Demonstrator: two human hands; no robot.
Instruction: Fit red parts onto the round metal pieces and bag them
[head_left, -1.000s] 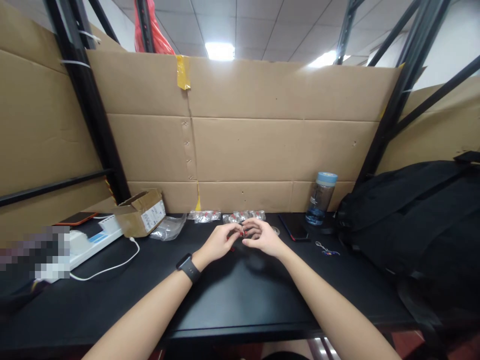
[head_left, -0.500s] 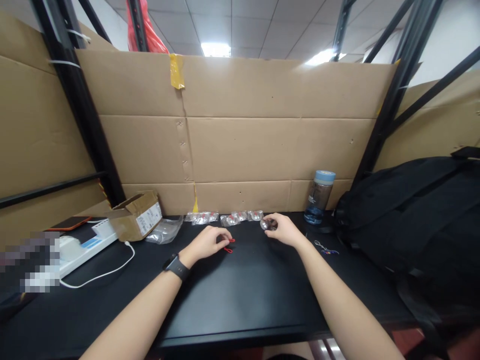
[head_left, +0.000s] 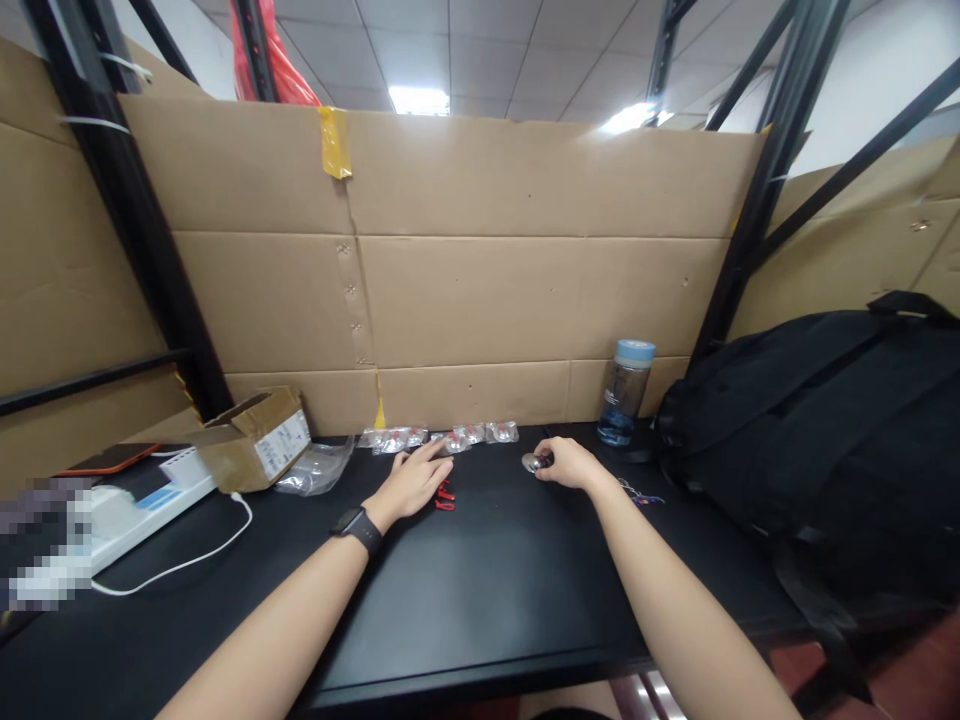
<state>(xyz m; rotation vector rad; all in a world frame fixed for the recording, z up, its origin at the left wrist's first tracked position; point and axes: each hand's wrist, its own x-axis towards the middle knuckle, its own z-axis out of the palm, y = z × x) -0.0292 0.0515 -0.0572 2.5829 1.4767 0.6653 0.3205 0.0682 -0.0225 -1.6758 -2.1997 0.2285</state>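
My left hand (head_left: 412,482), with a dark watch on its wrist, is stretched flat with its fingers apart. Its fingertips reach toward a row of small clear plastic packets (head_left: 501,432) with red marks, along the cardboard wall. Beside and partly under that hand lies a small red looped cord (head_left: 445,504) on the black table. My right hand (head_left: 568,464) pinches a small shiny round piece (head_left: 533,462) between thumb and fingers, low over the table. Its exact kind is too small to make out.
A clear bottle with a blue lid (head_left: 626,392) and a black backpack (head_left: 817,450) stand at the right, near a small keychain (head_left: 641,493). At the left are an opened cardboard box (head_left: 255,440), a clear plastic bag (head_left: 319,468) and a white power strip (head_left: 150,520).
My left hand has let go of the red cord, and its fingers have spread toward the packets. My right hand has moved slightly, still holding the shiny piece. The view has shifted a little.
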